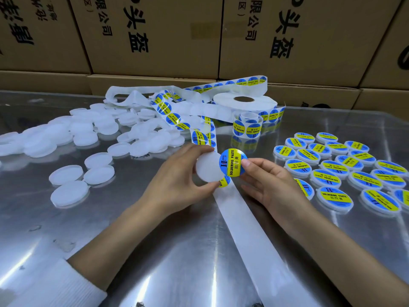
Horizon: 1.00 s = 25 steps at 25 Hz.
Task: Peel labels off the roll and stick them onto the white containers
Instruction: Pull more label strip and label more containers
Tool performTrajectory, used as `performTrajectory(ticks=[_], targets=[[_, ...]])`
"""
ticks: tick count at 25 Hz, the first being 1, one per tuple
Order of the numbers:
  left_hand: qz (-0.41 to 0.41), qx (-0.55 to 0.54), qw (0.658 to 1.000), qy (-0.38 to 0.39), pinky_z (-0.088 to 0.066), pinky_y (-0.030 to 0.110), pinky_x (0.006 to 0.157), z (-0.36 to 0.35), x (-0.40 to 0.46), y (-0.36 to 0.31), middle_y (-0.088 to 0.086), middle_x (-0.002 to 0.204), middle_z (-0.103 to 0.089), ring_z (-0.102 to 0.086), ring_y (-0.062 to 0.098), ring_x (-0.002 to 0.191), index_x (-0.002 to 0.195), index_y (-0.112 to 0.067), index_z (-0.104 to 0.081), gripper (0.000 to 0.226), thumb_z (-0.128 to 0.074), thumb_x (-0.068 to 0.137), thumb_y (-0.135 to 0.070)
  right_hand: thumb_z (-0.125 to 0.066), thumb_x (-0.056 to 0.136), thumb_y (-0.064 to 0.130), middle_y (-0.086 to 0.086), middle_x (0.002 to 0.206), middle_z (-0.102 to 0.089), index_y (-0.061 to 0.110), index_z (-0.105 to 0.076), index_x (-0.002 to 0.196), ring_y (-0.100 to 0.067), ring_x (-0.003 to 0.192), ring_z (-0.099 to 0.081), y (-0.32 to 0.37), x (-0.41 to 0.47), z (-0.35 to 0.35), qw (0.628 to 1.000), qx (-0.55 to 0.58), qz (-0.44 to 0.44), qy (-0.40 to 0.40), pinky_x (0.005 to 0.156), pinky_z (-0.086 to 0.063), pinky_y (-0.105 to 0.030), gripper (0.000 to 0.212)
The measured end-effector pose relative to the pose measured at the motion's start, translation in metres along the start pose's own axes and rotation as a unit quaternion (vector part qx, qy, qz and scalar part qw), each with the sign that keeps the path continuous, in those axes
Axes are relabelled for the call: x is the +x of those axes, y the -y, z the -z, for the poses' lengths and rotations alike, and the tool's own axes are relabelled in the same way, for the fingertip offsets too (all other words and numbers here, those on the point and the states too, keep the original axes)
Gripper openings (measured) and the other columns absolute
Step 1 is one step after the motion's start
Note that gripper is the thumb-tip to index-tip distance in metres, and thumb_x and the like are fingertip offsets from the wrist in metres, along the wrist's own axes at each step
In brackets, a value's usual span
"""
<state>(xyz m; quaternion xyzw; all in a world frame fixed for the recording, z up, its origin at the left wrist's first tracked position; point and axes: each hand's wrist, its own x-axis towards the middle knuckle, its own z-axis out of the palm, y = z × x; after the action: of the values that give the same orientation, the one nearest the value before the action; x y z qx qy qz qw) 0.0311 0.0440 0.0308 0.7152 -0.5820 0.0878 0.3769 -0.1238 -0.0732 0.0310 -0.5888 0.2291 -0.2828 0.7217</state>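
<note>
A shiny metal table holds one label roll far centre, dozens of plain white containers left, and about twenty-five labelled containers right. Centre, the left hand grips one container; the right hand pinches one round label against it.

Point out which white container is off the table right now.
The white container gripped in the left hand, with the right hand bringing a peeled label to it. The other unlabelled ones lie piled on the table, further left.

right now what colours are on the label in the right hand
Blue with a yellow band and dark lettering on the label, seen from the head view.
</note>
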Motion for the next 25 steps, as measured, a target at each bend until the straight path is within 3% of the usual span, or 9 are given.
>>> performTrajectory(ticks=[3,9,16,21,25], targets=[[-0.027,-0.018,0.999,-0.007,-0.033,0.005,0.073,-0.003,-0.001,-0.009,-0.017,0.099,-0.054,-0.046,-0.014,0.083,0.117,-0.019,-0.06,0.057,-0.081,0.068,-0.036,-0.07,0.062,0.04,-0.002,0.092,-0.075,0.021,-0.07,0.083,-0.011,0.089,-0.07,-0.001,0.0,-0.001,1.0,0.011,-0.014,0.022,0.085,-0.052,-0.026,0.028],[-0.033,-0.026,0.999,-0.009,-0.031,0.002,0.072,-0.003,-0.003,-0.016,-0.012,0.1,-0.061,-0.046,-0.018,0.081,0.116,-0.019,-0.063,0.059,-0.08,0.065,-0.043,-0.072,0.062,0.041,-0.003,0.088,-0.075,0.023,-0.07,0.075,-0.009,0.076,-0.07,-0.002,-0.001,-0.003,0.998,-0.018,-0.041,0.039,0.064,-0.053,-0.014,0.023],[-0.026,-0.028,0.999,-0.003,-0.031,0.004,0.073,-0.003,-0.003,-0.019,-0.012,0.103,-0.065,-0.048,-0.014,0.081,0.114,-0.021,-0.064,0.059,-0.08,0.064,-0.048,-0.072,0.072,0.029,-0.004,0.077,-0.074,0.021,-0.07,0.067,-0.008,0.066,-0.068,-0.001,-0.002,-0.003,0.999,-0.016,-0.039,0.034,0.06,-0.052,-0.014,0.01],[-0.03,-0.03,0.999,-0.009,-0.034,0.008,0.073,-0.003,-0.003,-0.021,-0.011,0.103,-0.067,-0.053,-0.005,0.084,0.11,-0.021,-0.066,0.057,-0.078,0.063,-0.051,-0.068,0.082,0.019,-0.008,0.078,-0.073,0.019,-0.07,0.065,-0.012,0.067,-0.069,0.0,-0.004,-0.005,0.999,-0.013,-0.021,0.027,0.061,-0.053,-0.017,0.017],[-0.035,-0.029,0.999,-0.024,-0.034,0.007,0.072,-0.002,-0.003,-0.023,-0.01,0.1,-0.067,-0.053,-0.005,0.082,0.108,-0.019,-0.068,0.058,-0.078,0.062,-0.052,-0.069,0.082,0.017,-0.005,0.069,-0.07,0.018,-0.068,0.064,-0.009,0.061,-0.064,0.0,-0.004,-0.008,0.999,-0.032,0.0,0.008,0.058,-0.052,-0.015,0.019]])
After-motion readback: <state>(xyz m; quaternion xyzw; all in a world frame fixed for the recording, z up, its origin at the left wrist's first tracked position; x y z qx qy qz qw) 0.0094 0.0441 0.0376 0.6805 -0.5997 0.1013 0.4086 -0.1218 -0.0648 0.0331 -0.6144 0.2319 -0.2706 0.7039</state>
